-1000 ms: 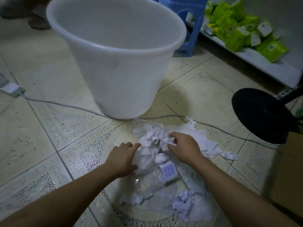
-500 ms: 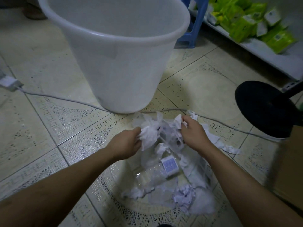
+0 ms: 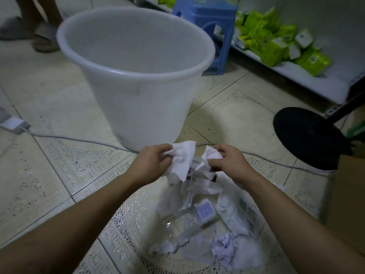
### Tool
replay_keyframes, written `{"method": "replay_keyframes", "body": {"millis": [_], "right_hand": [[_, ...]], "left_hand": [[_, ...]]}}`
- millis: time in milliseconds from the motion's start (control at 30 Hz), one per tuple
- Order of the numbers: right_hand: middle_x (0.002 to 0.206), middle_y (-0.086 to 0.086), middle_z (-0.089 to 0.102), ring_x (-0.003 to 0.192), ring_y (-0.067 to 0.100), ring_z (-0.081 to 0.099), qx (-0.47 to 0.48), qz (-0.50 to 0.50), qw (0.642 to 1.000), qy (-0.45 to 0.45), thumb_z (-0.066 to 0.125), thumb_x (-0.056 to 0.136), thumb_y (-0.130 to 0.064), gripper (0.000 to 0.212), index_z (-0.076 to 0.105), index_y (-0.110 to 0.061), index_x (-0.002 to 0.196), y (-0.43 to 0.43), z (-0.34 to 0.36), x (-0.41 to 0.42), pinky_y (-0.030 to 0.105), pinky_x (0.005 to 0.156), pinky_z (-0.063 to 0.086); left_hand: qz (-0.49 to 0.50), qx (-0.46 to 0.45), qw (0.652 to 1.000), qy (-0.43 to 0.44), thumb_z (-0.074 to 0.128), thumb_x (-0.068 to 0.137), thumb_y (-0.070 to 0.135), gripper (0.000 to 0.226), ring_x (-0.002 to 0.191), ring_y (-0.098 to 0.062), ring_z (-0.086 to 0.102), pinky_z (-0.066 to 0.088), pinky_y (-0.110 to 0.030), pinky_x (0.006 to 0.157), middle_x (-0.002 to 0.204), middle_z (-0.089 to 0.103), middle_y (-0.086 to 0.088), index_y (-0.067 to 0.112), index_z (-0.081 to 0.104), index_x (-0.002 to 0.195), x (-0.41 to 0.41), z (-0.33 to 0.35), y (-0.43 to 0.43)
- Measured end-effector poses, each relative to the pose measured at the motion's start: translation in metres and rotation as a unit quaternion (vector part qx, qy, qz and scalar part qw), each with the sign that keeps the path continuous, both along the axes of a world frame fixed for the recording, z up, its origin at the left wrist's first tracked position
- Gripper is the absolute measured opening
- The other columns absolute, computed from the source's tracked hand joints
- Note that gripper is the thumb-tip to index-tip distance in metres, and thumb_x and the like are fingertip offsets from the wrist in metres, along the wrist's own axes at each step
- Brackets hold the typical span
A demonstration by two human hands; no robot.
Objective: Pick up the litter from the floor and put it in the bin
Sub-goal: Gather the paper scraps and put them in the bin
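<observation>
Left grip (image 3: 152, 165) pinches a tissue wad (image 3: 180, 161); right grip (image 3: 229, 163) pinches a second wad (image 3: 210, 156); both sit just before the bin (image 3: 138, 73), below its rim; trailing strips hang toward the floor litter (image 3: 223, 252); judged risk: snagging, tearing, or dropping short

One wide-angle camera, worn on the person's head, looks forward and steeply down from above the large round white plastic bin (image 3: 142, 115). The bin stands close, filling the upper middle, its open mouth visible; pale patterned floor tiles (image 3: 49, 175) spread around and in front of it.
</observation>
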State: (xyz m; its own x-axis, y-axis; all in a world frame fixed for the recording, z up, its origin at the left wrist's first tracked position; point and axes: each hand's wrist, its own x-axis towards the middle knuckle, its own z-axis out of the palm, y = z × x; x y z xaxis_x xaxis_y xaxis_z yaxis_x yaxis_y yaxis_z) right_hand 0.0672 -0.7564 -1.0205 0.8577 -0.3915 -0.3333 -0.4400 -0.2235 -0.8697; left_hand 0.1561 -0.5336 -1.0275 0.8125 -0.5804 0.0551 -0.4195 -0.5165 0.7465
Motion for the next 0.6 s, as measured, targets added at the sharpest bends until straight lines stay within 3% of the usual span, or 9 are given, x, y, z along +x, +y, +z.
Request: {"method": "replay_keyframes", "body": {"millis": [100, 200, 300, 467, 600], "right_hand": [[0.09, 0.013, 0.069, 0.073, 0.021, 0.065, -0.005, -0.001, 1.0, -0.007, 0.07, 0.076, 0.0, 0.02, 0.068, -0.003, 0.096, 0.0, 0.011, -0.001, 0.027, 0.061, 0.059], [0.085, 0.012, 0.07, 0.075, 0.018, 0.064, -0.023, 0.003, 0.999, -0.039, 0.069, 0.082, -0.006, 0.008, 0.071, 0.0, 0.088, 0.0, 0.035, 0.001, 0.027, 0.065, 0.059], [0.086, 0.013, 0.072, 0.068, 0.012, 0.067, -0.035, 0.031, 0.996, -0.071, 0.069, 0.083, -0.005, 0.008, 0.073, -0.003, 0.09, -0.001, 0.076, 0.008, 0.023, 0.06, 0.057], [0.072, 0.017, 0.071, 0.057, 0.024, 0.069, -0.074, 0.033, 0.987, -0.142, 0.068, 0.084, -0.005, 0.006, 0.066, -0.007, 0.089, -0.001, 0.147, 0.023, 0.028, 0.049, 0.053], [0.071, 0.014, 0.07, 0.06, 0.024, 0.07, -0.091, -0.002, 0.971, -0.22, 0.07, 0.08, -0.001, 0.014, 0.057, -0.005, 0.082, 0.0, 0.191, 0.054, 0.03, 0.05, 0.055]], "left_hand": [[-0.006, 0.024, 1.0, -0.006, 0.055, 0.087, 0.024, 0.012, 0.053, -0.003, 0.055, 0.032, -0.01, 0.041, 0.061, 0.058, 0.012, 0.031, 0.063, 0.082, 0.004, 0.011, -0.004], [-0.006, 0.021, 0.998, -0.051, 0.057, 0.086, 0.022, 0.009, 0.061, -0.017, 0.06, 0.034, -0.016, 0.048, 0.067, 0.063, 0.003, 0.023, 0.066, 0.086, 0.008, 0.029, -0.01], [-0.001, -0.019, 0.998, -0.064, 0.061, 0.085, 0.024, 0.007, 0.063, -0.004, 0.058, 0.037, -0.014, 0.051, 0.074, 0.062, 0.01, 0.028, 0.06, 0.091, 0.011, 0.063, -0.019], [-0.008, -0.088, 0.989, -0.115, 0.066, 0.085, 0.027, 0.011, 0.067, -0.001, 0.06, 0.049, -0.019, 0.058, 0.077, 0.064, 0.01, 0.033, 0.059, 0.088, 0.016, 0.137, -0.035], [0.025, -0.112, 0.974, -0.196, 0.071, 0.081, 0.024, 0.011, 0.066, 0.0, 0.053, 0.034, -0.01, 0.059, 0.079, 0.061, 0.01, 0.029, 0.066, 0.089, 0.039, 0.193, -0.037]]}}
